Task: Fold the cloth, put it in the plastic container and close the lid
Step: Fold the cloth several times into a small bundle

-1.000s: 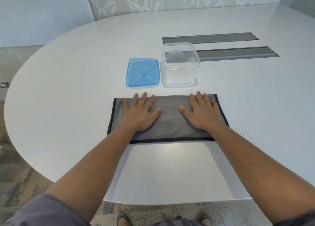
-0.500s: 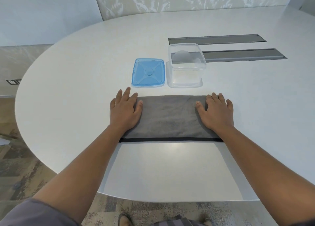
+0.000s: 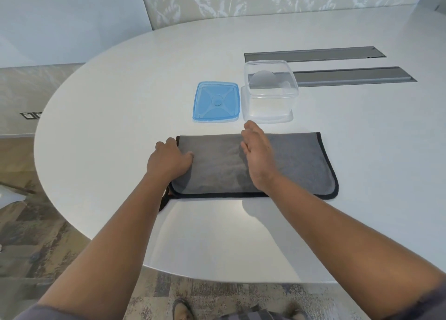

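While the cloth [image 3: 284,165] lies part-folded, left grip [image 3: 169,161] pinches its end, right grip [image 3: 257,155] wide; container [image 3: 269,90] empty, lid [image 3: 216,101] off.

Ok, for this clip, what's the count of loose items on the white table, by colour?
Grey: 1, the folded grey cloth with black trim
Blue: 1, the square blue plastic lid
Clear: 1, the open square clear plastic container
Total: 3
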A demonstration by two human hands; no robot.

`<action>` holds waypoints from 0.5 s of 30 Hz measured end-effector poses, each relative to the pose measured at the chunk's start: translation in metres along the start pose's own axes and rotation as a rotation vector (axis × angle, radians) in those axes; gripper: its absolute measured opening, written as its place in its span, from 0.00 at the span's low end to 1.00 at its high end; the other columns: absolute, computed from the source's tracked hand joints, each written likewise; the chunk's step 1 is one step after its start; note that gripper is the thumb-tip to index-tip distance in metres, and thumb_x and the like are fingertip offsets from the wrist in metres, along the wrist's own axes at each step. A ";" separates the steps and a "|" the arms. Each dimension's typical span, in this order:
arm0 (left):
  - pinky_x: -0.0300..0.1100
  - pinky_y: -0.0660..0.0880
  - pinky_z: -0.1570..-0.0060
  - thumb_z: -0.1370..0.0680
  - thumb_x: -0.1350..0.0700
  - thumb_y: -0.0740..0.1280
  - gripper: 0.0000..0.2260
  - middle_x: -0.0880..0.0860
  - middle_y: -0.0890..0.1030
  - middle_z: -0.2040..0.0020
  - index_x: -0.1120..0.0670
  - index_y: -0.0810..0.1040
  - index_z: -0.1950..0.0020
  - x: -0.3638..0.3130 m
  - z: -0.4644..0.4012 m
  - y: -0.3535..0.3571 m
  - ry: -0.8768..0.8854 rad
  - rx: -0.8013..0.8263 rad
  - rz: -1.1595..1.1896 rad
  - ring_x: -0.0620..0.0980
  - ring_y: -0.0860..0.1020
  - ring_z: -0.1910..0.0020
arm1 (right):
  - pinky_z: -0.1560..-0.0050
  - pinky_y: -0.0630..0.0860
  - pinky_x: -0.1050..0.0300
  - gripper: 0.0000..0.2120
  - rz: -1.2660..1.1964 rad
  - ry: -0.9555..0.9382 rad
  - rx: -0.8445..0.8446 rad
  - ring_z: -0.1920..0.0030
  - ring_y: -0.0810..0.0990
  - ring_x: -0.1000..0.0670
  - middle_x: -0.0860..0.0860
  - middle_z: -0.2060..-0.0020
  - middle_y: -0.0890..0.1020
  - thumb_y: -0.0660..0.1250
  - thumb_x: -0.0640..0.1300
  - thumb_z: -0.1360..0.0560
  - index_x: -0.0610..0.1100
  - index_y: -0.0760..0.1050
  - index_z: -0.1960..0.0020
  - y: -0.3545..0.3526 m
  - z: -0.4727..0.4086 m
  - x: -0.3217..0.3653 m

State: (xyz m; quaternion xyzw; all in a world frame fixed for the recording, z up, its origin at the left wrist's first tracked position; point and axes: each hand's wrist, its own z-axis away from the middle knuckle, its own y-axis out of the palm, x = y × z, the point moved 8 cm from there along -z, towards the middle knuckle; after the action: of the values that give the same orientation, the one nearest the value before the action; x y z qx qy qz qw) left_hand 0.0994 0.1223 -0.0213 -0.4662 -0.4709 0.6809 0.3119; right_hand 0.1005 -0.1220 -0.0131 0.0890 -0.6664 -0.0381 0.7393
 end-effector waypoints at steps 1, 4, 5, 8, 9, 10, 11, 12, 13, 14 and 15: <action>0.50 0.71 0.53 0.23 0.40 0.65 0.25 0.59 0.75 0.40 0.58 0.70 0.36 0.002 0.000 0.000 -0.006 0.009 0.001 0.63 0.77 0.45 | 0.22 0.59 0.51 0.24 -0.037 0.014 0.011 0.36 0.73 0.61 0.59 0.33 0.73 0.62 0.53 0.22 0.53 0.68 0.27 0.004 0.000 -0.004; 0.48 0.71 0.56 0.24 0.40 0.69 0.23 0.56 0.78 0.46 0.57 0.71 0.41 0.005 -0.001 -0.002 -0.009 0.030 0.034 0.58 0.77 0.49 | 0.21 0.56 0.53 0.29 -0.071 0.033 -0.029 0.23 0.64 0.55 0.54 0.21 0.65 0.59 0.50 0.18 0.46 0.58 0.19 0.006 0.001 -0.016; 0.48 0.70 0.58 0.25 0.41 0.70 0.22 0.54 0.78 0.48 0.57 0.71 0.43 0.005 0.000 -0.003 -0.014 0.039 0.062 0.56 0.76 0.51 | 0.20 0.55 0.52 0.28 -0.075 0.025 -0.043 0.22 0.61 0.54 0.52 0.20 0.62 0.57 0.48 0.16 0.45 0.56 0.18 0.005 0.001 -0.019; 0.46 0.70 0.64 0.26 0.44 0.73 0.19 0.53 0.79 0.52 0.57 0.73 0.48 0.004 0.001 -0.004 -0.036 0.088 0.166 0.54 0.78 0.55 | 0.19 0.54 0.51 0.27 -0.075 0.025 -0.055 0.21 0.60 0.54 0.50 0.19 0.60 0.55 0.46 0.15 0.43 0.55 0.18 0.002 -0.001 -0.023; 0.47 0.73 0.63 0.26 0.47 0.73 0.16 0.54 0.80 0.53 0.58 0.75 0.50 0.003 0.002 -0.003 -0.038 0.119 0.224 0.53 0.79 0.56 | 0.19 0.55 0.51 0.27 -0.089 0.029 -0.051 0.21 0.61 0.54 0.50 0.19 0.61 0.55 0.46 0.15 0.43 0.55 0.18 0.002 -0.002 -0.023; 0.49 0.77 0.60 0.26 0.50 0.72 0.13 0.56 0.81 0.52 0.59 0.77 0.51 0.000 0.003 -0.002 -0.042 0.150 0.301 0.54 0.80 0.55 | 0.20 0.55 0.52 0.26 -0.112 0.035 -0.050 0.21 0.61 0.53 0.49 0.19 0.61 0.55 0.45 0.15 0.43 0.55 0.18 0.001 -0.002 -0.024; 0.50 0.79 0.56 0.25 0.54 0.71 0.10 0.58 0.83 0.51 0.60 0.79 0.51 -0.004 0.004 -0.003 -0.047 0.183 0.390 0.57 0.82 0.53 | 0.20 0.55 0.53 0.26 -0.149 0.035 -0.049 0.21 0.61 0.53 0.49 0.19 0.62 0.55 0.45 0.15 0.42 0.55 0.18 0.001 -0.004 -0.026; 0.51 0.80 0.52 0.25 0.56 0.69 0.09 0.60 0.84 0.50 0.61 0.80 0.49 -0.009 0.006 -0.004 -0.050 0.221 0.481 0.59 0.83 0.51 | 0.20 0.57 0.53 0.25 -0.192 0.041 -0.049 0.22 0.62 0.52 0.49 0.21 0.64 0.55 0.44 0.15 0.42 0.57 0.19 0.000 -0.005 -0.027; 0.53 0.81 0.49 0.25 0.58 0.69 0.09 0.61 0.85 0.50 0.60 0.82 0.48 -0.016 0.008 -0.006 -0.053 0.270 0.574 0.60 0.84 0.50 | 0.22 0.59 0.54 0.24 -0.240 0.050 -0.054 0.23 0.65 0.51 0.49 0.24 0.68 0.55 0.43 0.15 0.42 0.60 0.20 -0.001 -0.005 -0.027; 0.55 0.82 0.46 0.24 0.58 0.69 0.09 0.60 0.86 0.50 0.60 0.82 0.47 -0.025 0.012 -0.007 -0.053 0.326 0.673 0.60 0.85 0.50 | 0.24 0.64 0.56 0.21 -0.276 0.070 -0.066 0.26 0.69 0.51 0.49 0.29 0.73 0.56 0.43 0.15 0.43 0.64 0.23 -0.003 -0.005 -0.026; 0.54 0.82 0.46 0.24 0.59 0.69 0.09 0.60 0.87 0.50 0.59 0.83 0.46 -0.036 0.015 -0.010 -0.044 0.379 0.771 0.60 0.86 0.51 | 0.29 0.69 0.58 0.19 -0.300 0.098 -0.076 0.30 0.74 0.50 0.49 0.34 0.77 0.58 0.43 0.16 0.43 0.69 0.26 -0.004 -0.005 -0.025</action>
State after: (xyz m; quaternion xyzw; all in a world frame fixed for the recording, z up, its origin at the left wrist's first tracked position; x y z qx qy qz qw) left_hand 0.0984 0.0892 0.0019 -0.5278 -0.1352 0.8320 0.1046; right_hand 0.1026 -0.1207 -0.0387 0.1612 -0.6067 -0.1692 0.7598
